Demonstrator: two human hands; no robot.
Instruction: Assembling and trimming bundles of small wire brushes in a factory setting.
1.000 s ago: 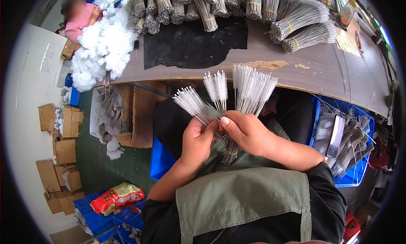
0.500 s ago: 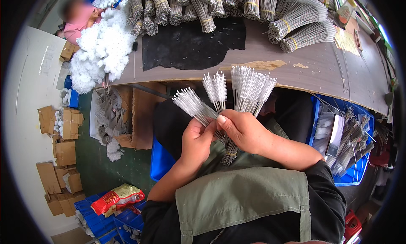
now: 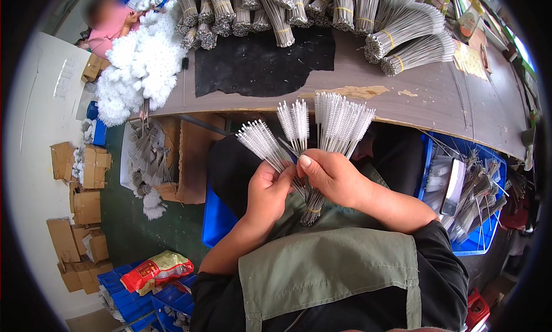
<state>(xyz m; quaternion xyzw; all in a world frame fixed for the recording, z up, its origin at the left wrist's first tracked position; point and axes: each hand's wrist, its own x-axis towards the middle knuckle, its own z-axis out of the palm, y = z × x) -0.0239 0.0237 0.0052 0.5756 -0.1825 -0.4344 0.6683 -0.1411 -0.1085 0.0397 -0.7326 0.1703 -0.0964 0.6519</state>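
Seen nearest: an olive-green cloth apron (image 3: 328, 263). Just above it, held between both hands: a bundle of thin wire brushes with white bristles (image 3: 340, 128), spread upward in three groups. Pinching the stems of the left group with the left hand (image 3: 268, 191); grasping the gathered stems with the right hand (image 3: 333, 176). Farther, on a grey-brown table (image 3: 420, 106): a torn black sheet (image 3: 264, 67). Behind it: bundles of grey metal wire (image 3: 280, 21).

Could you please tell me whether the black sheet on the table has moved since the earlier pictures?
No; the black sheet lies in the same place, judged against the worn patch on the tabletop.
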